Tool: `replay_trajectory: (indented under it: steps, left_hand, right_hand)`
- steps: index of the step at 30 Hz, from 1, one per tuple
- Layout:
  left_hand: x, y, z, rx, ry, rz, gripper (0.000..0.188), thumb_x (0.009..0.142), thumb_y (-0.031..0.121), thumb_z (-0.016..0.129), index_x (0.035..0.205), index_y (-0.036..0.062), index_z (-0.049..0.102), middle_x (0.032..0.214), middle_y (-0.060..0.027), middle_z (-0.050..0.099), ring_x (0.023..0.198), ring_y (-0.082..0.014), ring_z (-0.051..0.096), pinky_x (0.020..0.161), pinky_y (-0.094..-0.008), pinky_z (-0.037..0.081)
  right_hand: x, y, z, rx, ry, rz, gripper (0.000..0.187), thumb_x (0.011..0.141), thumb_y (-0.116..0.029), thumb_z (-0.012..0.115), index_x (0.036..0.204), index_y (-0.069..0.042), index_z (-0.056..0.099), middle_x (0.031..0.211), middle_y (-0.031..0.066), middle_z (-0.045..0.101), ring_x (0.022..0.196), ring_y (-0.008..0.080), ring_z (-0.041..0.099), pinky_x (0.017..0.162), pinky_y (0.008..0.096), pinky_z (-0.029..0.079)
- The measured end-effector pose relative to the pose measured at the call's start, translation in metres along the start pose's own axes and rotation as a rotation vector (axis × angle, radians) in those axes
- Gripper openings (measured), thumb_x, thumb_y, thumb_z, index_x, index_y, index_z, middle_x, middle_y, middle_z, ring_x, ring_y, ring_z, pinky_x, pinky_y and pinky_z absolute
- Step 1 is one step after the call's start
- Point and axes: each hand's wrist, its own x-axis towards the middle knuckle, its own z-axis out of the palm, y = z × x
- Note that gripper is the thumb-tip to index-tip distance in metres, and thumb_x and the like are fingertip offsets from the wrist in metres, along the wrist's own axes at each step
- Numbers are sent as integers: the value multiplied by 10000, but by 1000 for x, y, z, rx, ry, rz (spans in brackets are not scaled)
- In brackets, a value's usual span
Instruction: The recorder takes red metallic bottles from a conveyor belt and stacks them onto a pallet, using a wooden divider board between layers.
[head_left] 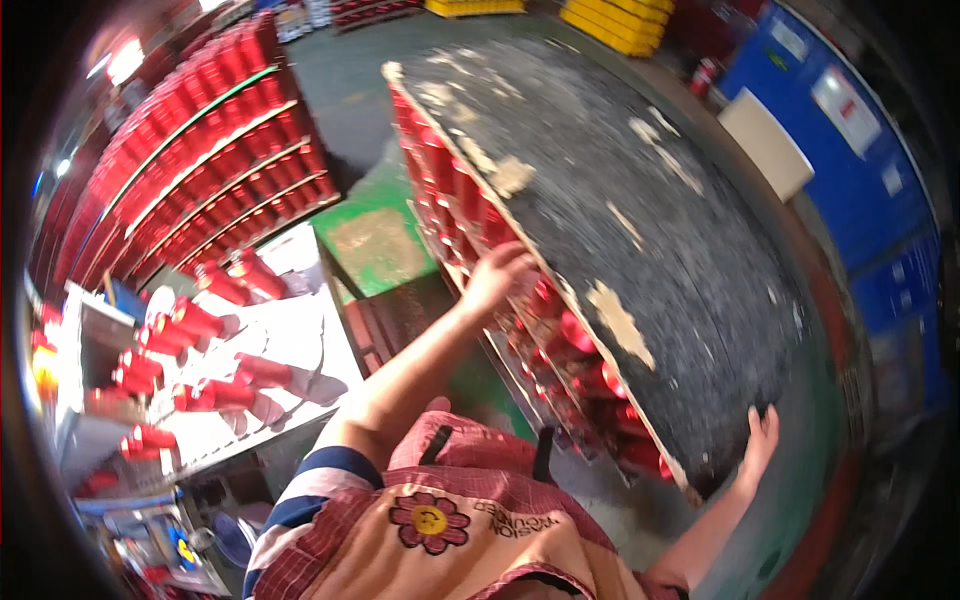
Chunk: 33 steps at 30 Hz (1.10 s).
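spanning two edges of the black board (640, 230), left hand (492, 282), grip unclear; right hand (757, 450) spread, floor (815, 455) beside

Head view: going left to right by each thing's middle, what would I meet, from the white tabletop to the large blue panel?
White tabletop, left hand, worn dark board, right hand, large blue panel.

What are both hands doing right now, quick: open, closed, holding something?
Left hand: beside the red containers; its grip cannot be told.
Right hand: open, at the black board's edge.
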Motion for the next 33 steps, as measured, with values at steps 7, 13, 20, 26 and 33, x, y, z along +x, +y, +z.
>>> replay_trajectory:
  steps: [7, 13, 20, 26, 33]
  left_hand:
    - [-50, -9, -63, -10, -86, -48, 206, 900, 276, 620, 881, 71, 623, 724, 46, 579, 609, -41, 498, 557, -203, 384]
    - [-179, 0, -180, -70, 368, -4, 115, 908, 183, 586, 882, 74, 616, 769, 45, 569, 674, -38, 484, 620, -199, 388]
    - [-327, 20, -213, -88, 707, 156, 233, 797, -7, 452, 945, 61, 619, 902, 13, 631, 799, -52, 551, 716, -201, 418]
    - [-449, -27, -248, -220, 1395, 170, 148, 819, 120, 591, 946, 47, 605, 913, -28, 643, 734, -84, 584, 606, -211, 437]
    - [-457, -21, -403, 358, 1567, 396, 558, 753, 220, 717, 1238, 14, 534, 1067, -128, 626, 974, -184, 583, 839, -328, 490]
  right_hand:
    - [12, 1, 38, -522, -145, -289, 457, 798, -101, 655, 1192, 82, 516, 1213, 237, 534, 1120, 334, 507, 996, 396, 370]
    - [-94, -130, 88, -334, -199, -311, 301, 843, -58, 625, 1104, 87, 590, 1116, 210, 613, 1009, 293, 578, 936, 356, 434]
    - [-136, -214, 194, -86, -559, -580, 227, 864, -57, 605, 1039, 88, 616, 1030, 195, 641, 924, 266, 610, 835, 326, 496]
    - [-207, -251, 269, -8, -1197, -627, 187, 844, 41, 604, 1030, 58, 621, 1024, 146, 623, 934, 199, 592, 840, 287, 502]
    - [-287, -234, 328, 134, -1533, -641, 267, 798, 60, 587, 1064, 45, 573, 1039, 114, 583, 881, 141, 586, 819, 268, 484]
